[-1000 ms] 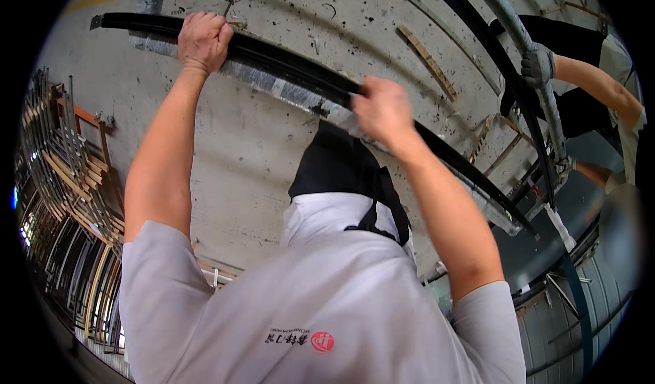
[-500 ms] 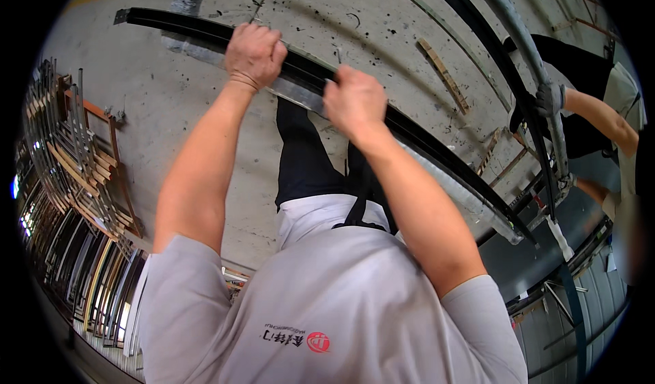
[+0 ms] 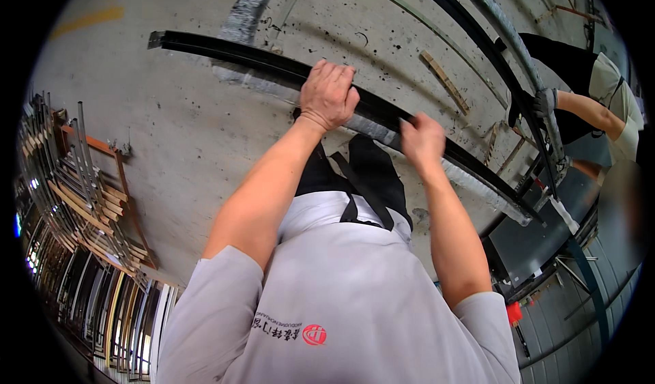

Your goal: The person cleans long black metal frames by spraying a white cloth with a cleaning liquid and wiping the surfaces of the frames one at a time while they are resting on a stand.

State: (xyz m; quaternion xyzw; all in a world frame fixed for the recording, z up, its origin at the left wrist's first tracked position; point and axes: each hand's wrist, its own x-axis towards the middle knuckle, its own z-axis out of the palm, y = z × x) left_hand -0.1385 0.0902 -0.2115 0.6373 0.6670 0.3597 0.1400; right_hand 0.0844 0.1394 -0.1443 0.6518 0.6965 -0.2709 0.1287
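One grey shirt [image 3: 341,281] of smooth cloth, with a single round red emblem, fills the nearest part, above one pair of black trousers [image 3: 376,169]. Two bare forearms reach forward to one long black profile [image 3: 382,109], which lies across the front of the body, running from upper left to lower right; its surface is grooved lengthwise and it looks curved through the lens. The left hand [image 3: 329,95] has its fingers close together, curled over the profile and clamped on it. The right hand [image 3: 424,141] is at the profile farther right, its fingers bent; it is blurred, so whether they clamp on it I cannot tell. A short length of profile shows between the two hands. Just below it runs one grey bar [image 3: 488,193] in a wrinkled, shiny wrapping. The profile's squared left end sticks out past this bar over the speckled concrete floor [image 3: 184,152], which opens wide between the left forearm and the rack [image 3: 85,200] of thin metal lengths and pale wooden slats, too many to count. On the right, one dark flat panel [image 3: 539,237] sits near the profile's other end, leaving less room there. Beyond lie one rough wooden strip [image 3: 445,82], a second black profile [image 3: 477,32], one wrapped tube [image 3: 501,22] beside it, and one co-worker's grey-gloved hand [image 3: 545,102] at that tube
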